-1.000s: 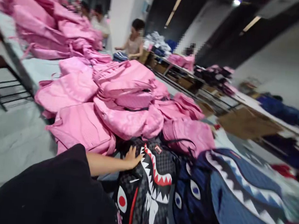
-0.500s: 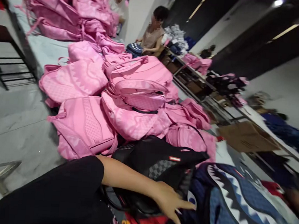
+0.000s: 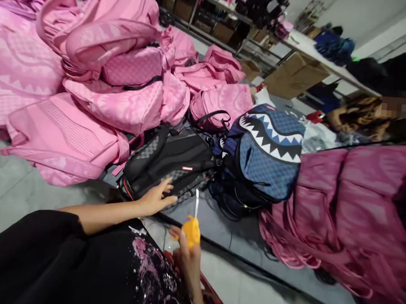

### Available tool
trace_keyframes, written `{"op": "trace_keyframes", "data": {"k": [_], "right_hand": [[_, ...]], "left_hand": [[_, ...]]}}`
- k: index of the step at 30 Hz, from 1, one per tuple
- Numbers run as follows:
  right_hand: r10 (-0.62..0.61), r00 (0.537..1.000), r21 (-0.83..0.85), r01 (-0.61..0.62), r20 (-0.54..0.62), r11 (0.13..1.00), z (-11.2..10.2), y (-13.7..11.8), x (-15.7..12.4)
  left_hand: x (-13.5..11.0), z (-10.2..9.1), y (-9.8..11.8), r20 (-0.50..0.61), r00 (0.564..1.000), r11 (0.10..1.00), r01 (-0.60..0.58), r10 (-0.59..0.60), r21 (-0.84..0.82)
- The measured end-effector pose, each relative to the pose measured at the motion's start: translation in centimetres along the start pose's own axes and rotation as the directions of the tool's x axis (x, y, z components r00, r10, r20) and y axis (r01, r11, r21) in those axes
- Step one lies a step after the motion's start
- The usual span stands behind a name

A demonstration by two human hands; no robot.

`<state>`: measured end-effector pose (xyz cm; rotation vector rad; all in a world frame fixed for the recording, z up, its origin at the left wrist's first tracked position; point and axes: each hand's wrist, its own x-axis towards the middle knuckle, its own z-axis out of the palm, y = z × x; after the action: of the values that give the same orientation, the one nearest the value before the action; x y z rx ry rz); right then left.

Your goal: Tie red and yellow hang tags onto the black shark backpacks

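A black backpack (image 3: pixel 169 154) with grey checks and a small red-and-white label lies on the table in front of me. Over its near edge is my left hand (image 3: pixel 155 199), fingers spread and holding nothing; whether it touches the fabric I cannot tell. My right hand (image 3: pixel 185 251), close to my body, is closed around orange-handled scissors (image 3: pixel 191 230) whose thin metal blade points up and away. Beside the black backpack stands a blue checked backpack (image 3: pixel 269 152) with a white-toothed shark mouth.
Pink backpacks (image 3: pixel 112 100) are heaped at the left and back. Dark pink backpacks (image 3: pixel 363 207) fill the right. A cardboard box (image 3: pixel 293 77) sits beyond the table (image 3: pixel 225 228), near a rear workbench. Another person's arm (image 3: pixel 342 118) shows at the right edge.
My view has swung right and down. My left hand has come back from the blue backpack, over the black one. My right hand has come into view with the scissors.
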<state>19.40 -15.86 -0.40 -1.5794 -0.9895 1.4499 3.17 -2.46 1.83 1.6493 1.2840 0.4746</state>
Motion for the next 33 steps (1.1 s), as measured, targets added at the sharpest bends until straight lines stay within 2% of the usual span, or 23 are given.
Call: {"op": "trace_keyframes", "data": {"k": [2,3,5,6,8,9,11,12,14,15,17,19,20,21,22,23,24,26,27,28,30,31,33], "right_hand": [[-0.021,0.998,0.002,0.021,0.059,1.0,1.6,-0.1,1.3],[-0.071,0.992,-0.003,0.072,0.106,0.997,2.4,-0.2,1.8],[-0.19,0.965,-0.011,0.195,0.181,0.981,3.1,-0.7,2.8],[-0.216,0.959,-0.016,0.222,0.186,0.975,2.9,-1.1,3.3],[-0.188,0.97,-0.074,0.201,0.155,0.977,1.1,-2.4,4.8],[-0.153,0.98,-0.129,0.169,0.124,0.977,-0.2,-3.3,6.0],[-0.115,0.991,-0.27,0.128,0.067,0.954,-3.1,-5.7,9.5],[-0.098,0.994,-0.346,0.112,0.055,0.932,-4.3,-7.1,11.6],[-0.042,0.995,-0.5,0.081,0.089,0.862,-5.8,-10.1,16.0],[-0.031,0.997,-0.585,0.069,0.075,0.808,-6.1,-11.4,18.1],[-0.031,1.0,-0.737,0.018,-0.005,0.675,-6.0,-13.5,21.3],[-0.044,0.995,-0.83,-0.051,-0.09,0.555,-5.3,-14.5,23.0],[-0.034,0.995,-0.855,-0.058,-0.088,0.515,-4.9,-14.6,23.2],[-0.015,0.999,-0.869,-0.033,-0.047,0.493,-4.7,-14.5,23.1],[0.007,1.0,-0.873,0.008,0.013,0.488,-4.6,-14.4,22.8],[0.025,0.998,-0.87,0.037,0.057,0.492,-4.6,-14.2,22.3],[0.035,0.997,-0.867,0.046,0.073,0.497,-4.8,-14.2,21.8],[0.057,0.997,-0.854,0.018,0.056,0.52,-5.2,-14.4,20.8],[0.095,0.993,-0.841,0.006,0.068,0.541,-5.4,-14.7,20.4],[0.155,0.975,-0.816,0.042,0.159,0.577,-5.5,-15.0,20.0],[0.231,0.903,-0.759,0.142,0.362,0.636,-5.2,-15.6,19.6],[0.212,0.901,-0.754,0.168,0.379,0.636,-5.0,-15.8,19.6],[0.091,0.951,-0.787,0.187,0.295,0.588,-4.7,-16.2,19.7]], "left_hand": [[-0.2,1.4,2.3,0.048,0.998,0.923,0.045,-0.029,-0.383],[-0.2,1.6,3.2,0.046,0.998,0.88,0.06,-0.044,-0.471],[0.0,0.8,4.2,0.013,0.999,0.878,0.043,-0.042,-0.477],[0.1,-0.2,4.1,-0.025,0.999,0.917,0.021,-0.033,-0.399],[0.8,-3.0,2.9,-0.173,0.985,0.998,0.001,-0.012,-0.063],[1.4,-4.5,1.9,-0.277,0.961,0.986,0.057,-0.011,0.158],[2.7,-7.0,-0.6,-0.446,0.894,0.819,0.295,-0.054,0.492],[3.4,-7.7,-1.8,-0.478,0.873,0.71,0.4,-0.1,0.58],[4.4,-8.3,-3.6,-0.472,0.862,0.564,0.488,-0.187,0.667],[4.6,-8.3,-4.2,-0.46,0.868,0.549,0.48,-0.186,0.684],[4.2,-8.1,-4.6,-0.424,0.901,0.624,0.385,-0.093,0.68],[3.0,-8.2,-4.5,-0.275,0.961,0.791,0.158,0.013,0.591],[2.5,-8.5,-4.4,-0.181,0.982,0.881,0.041,0.051,0.472],[2.2,-8.8,-4.5,-0.111,0.993,0.956,-0.015,0.05,0.292],[2.1,-9.2,-4.7,-0.075,0.997,0.997,0.025,-0.02,0.071],[2.4,-9.7,-4.9,-0.05,0.987,0.979,0.141,-0.15,-0.15],[2.9,-10.1,-5.3,-0.024,0.95,0.899,0.285,-0.31,-0.332],[4.6,-10.8,-6.2,0.05,0.827,0.691,0.5,-0.56,-0.521],[5.5,-11.1,-6.7,0.084,0.779,0.628,0.56,-0.622,-0.54],[6.4,-11.3,-7.0,0.108,0.751,0.599,0.597,-0.651,-0.534],[7.5,-11.7,-7.5,0.138,0.714,0.572,0.647,-0.686,-0.504],[7.9,-11.8,-7.6,0.141,0.697,0.565,0.668,-0.703,-0.485],[8.0,-11.7,-7.5,0.116,0.683,0.583,0.688,-0.721,-0.432]]}}
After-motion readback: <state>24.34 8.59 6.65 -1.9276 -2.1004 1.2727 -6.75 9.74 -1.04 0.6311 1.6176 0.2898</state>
